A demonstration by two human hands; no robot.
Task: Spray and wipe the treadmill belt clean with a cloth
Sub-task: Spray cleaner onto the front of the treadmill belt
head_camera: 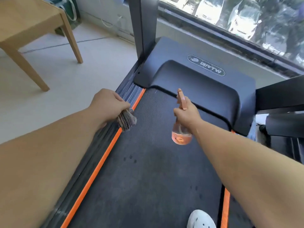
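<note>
I stand on the treadmill belt (148,170), which runs dark and wide from the motor cover (202,79) at the front down to my white shoe (201,218), so the surface I have to clean lies within arm's reach. Both my arms stretch forward over it. My right hand (186,115) is wrapped round the neck of the spray bottle (181,137), fingers at the trigger. It holds the bottle above the front part of the belt with the nozzle turned toward the front, so the mist should land near the cover and not on me. My left hand (109,104) is clenched round the bunched cloth (126,120) and holds it off to the side, over the orange strip (105,158) along the belt's left edge. There it is out of the spray's way yet close enough to sweep in once the belt is wet. A few small dark dots (130,158) on the belt may be droplets, but the picture is too soft there for me to be sure.
</note>
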